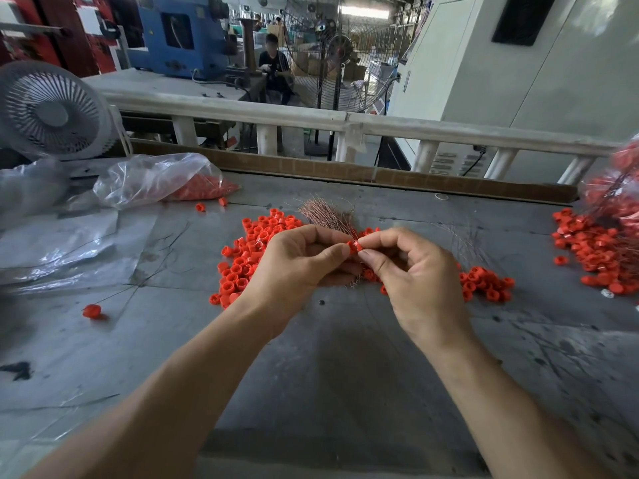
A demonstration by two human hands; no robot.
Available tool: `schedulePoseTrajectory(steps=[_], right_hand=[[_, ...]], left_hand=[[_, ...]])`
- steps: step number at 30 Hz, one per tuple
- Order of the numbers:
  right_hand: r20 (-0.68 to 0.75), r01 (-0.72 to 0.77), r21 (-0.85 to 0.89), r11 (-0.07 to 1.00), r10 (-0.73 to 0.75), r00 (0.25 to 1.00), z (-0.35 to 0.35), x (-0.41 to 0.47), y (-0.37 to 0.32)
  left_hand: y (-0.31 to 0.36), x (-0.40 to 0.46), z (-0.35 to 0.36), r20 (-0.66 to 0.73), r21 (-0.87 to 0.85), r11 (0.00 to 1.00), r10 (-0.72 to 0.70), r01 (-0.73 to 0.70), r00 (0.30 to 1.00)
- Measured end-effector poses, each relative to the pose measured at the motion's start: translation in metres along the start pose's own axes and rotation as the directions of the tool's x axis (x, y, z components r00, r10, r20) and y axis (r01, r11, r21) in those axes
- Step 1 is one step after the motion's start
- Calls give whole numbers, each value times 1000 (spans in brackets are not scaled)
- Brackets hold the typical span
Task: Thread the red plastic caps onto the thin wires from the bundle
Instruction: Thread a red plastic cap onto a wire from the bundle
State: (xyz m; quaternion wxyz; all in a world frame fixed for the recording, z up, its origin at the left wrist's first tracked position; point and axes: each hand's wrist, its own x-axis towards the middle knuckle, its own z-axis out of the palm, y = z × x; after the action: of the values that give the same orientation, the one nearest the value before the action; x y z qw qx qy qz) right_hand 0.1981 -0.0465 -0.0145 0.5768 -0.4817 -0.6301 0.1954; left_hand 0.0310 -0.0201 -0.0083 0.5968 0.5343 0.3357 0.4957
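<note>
Both hands meet over the middle of the grey table. My left hand grips a bundle of thin coppery wires that fans out above its fingers. My right hand pinches a single red cap between thumb and forefinger, right at the left thumb tip. Whether a wire passes through the cap is hidden by the fingers. A loose pile of red caps lies under and to the left of the hands, and more caps lie to the right.
A clear plastic bag with red caps lies at the back left beside a white fan. Threaded caps on wires heap at the right edge. One cap on a wire lies at the left. A person sits far behind the railing.
</note>
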Motion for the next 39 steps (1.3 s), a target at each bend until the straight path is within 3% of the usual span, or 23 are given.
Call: schedulePoseTrajectory(steps=[9,17,22,29,34,39], right_hand=[[-2,97,-179,979,-99,995,-3,0,-6],[-27,71,-224,972,-79,997,1,-1,-8],[-8,123,-290,949,-131,991,4,-1,-9],[43,134,-354,926,-127,991,8,-3,-9],[1,192,-524,830,-225,974,18,-4,-13],[-25,224,-575,787,-290,957,19,-4,-14]], left_hand=[[-5,-1,1,-13,195,974,120,-115,993],[-9,-3,4,-42,291,942,189,-169,981],[-8,-3,6,-75,237,963,151,-129,986],[-5,-4,9,-120,36,999,30,-26,992],[-3,-5,13,-118,-76,995,-74,65,990],[2,-6,12,-73,-163,979,-137,124,988]])
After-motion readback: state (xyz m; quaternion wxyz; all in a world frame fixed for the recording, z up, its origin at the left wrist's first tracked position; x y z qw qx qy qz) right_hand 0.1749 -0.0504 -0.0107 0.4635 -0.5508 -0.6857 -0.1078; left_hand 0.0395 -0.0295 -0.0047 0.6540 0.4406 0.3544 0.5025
